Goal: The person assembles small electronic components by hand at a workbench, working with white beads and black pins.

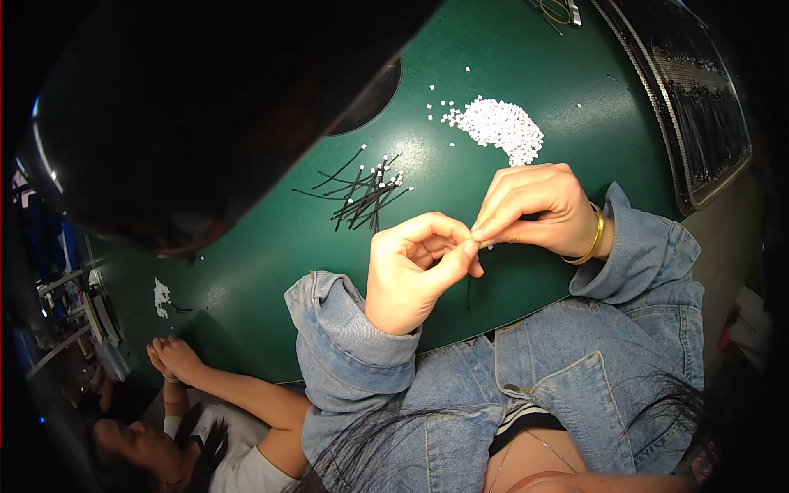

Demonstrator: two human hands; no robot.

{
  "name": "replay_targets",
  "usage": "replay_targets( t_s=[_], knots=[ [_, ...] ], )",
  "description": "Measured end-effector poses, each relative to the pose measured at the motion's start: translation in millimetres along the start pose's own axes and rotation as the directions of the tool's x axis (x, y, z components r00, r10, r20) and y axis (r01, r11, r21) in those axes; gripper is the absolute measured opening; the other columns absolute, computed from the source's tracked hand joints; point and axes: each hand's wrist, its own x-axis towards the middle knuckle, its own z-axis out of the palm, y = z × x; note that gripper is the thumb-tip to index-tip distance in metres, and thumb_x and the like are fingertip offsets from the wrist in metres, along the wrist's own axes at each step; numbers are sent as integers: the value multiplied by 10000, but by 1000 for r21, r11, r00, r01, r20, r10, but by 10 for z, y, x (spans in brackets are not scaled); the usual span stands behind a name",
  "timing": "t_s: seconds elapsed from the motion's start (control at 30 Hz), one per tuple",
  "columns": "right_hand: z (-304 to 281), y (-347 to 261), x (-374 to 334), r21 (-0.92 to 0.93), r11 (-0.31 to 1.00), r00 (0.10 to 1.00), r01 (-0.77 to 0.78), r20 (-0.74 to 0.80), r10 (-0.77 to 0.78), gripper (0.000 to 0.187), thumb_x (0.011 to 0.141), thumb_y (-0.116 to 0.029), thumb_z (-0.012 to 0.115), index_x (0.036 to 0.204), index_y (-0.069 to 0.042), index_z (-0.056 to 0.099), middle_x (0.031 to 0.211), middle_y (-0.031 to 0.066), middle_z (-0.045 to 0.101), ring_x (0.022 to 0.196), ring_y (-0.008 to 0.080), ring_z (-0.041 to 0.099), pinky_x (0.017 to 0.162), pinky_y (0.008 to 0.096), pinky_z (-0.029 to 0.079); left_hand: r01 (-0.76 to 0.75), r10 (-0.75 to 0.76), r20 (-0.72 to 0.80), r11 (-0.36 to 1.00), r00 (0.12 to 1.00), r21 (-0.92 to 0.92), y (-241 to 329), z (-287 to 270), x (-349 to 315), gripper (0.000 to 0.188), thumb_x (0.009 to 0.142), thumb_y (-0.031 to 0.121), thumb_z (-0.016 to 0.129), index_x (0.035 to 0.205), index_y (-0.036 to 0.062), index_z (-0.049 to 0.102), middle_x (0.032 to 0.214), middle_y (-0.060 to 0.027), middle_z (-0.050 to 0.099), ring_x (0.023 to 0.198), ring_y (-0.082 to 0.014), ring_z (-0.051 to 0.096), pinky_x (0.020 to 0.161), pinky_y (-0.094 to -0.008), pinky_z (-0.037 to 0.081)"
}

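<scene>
My left hand (pixel 411 271) and my right hand (pixel 538 205) meet fingertip to fingertip above the green table, both pinched closed. A thin black wire (pixel 469 294) hangs below the left fingertips, which seem to grip it. What the right fingertips pinch is hidden; a tiny white piece (pixel 491 247) shows just beneath them, and I cannot tell if it is held. Beyond the right hand lies a heap of small white connector housings (pixel 500 127). Left of it, a loose bunch of short black wires (pixel 366 201) with white ends is spread on the table.
A long rack of black wires (pixel 690 90) lines the right side of the green table (pixel 279 246). A large dark shape (pixel 181 99) blocks the upper left. At lower left, a co-worker's hands (pixel 174 358) are near a small white pile (pixel 161 294). A yellow cable (pixel 557 11) lies at the top.
</scene>
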Motion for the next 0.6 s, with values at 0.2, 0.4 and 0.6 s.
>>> replay_targets(
  t_s=[0.2, 0.4, 0.6],
  knots=[
    [45, -60, 88, -53, 998, 999, -20, -45, 17, 80, 652, -15, 685, 715, -21, 637, 717, 74, 620, 667, 148, 585, 583, 237, 454, -30, 35, -86, 998, 996, 56, 42, -23, -9, 50, 780, -6, 559, 809, -46, 558, 720, -86, 585, 628, -143, 576, 570, -234, 457],
    [3, -54, 91, 163, 963, 976, -214, -2, 217, 88, 662, 8, 667, 742, -14, 637, 749, 76, 610, 685, 142, 582, 616, 230, 450, -81, 108, -108, 971, 988, 227, 83, 24, -55, 50, 782, -3, 559, 819, -37, 564, 722, -78, 585, 593, -122, 562, 538, -215, 427],
    [-9, -86, 86, 164, 969, 982, -187, 15, 187, 96, 687, -24, 660, 780, -16, 637, 764, 67, 606, 700, 130, 576, 632, 229, 452, -44, 51, -81, 995, 995, 90, 82, 12, -47, 42, 780, -7, 559, 813, -32, 567, 713, -72, 581, 571, -119, 554, 519, -205, 409]
  ],
)
